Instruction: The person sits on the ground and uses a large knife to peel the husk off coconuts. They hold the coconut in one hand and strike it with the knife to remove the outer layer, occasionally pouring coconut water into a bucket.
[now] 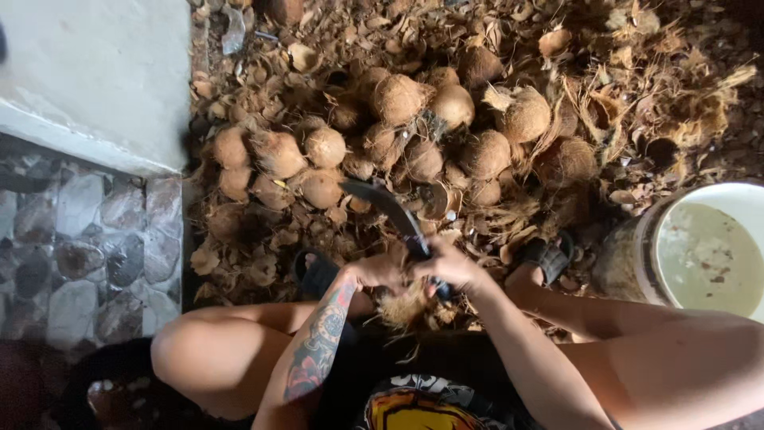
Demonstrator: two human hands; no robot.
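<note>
Coconut (402,302): hard, fibrous, likely heavy; left hand (374,271) clasps its husk. Curved blade (390,209): stiff, sharp; right hand (446,267) clenched round its handle.

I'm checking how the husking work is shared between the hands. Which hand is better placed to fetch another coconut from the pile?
Probably the left hand. It only steadies the fibrous coconut at the knees, while the right hand grips the curved blade. The coconut pile lies straight ahead.

White bucket (649,239), heaped coconuts (398,99)
</note>
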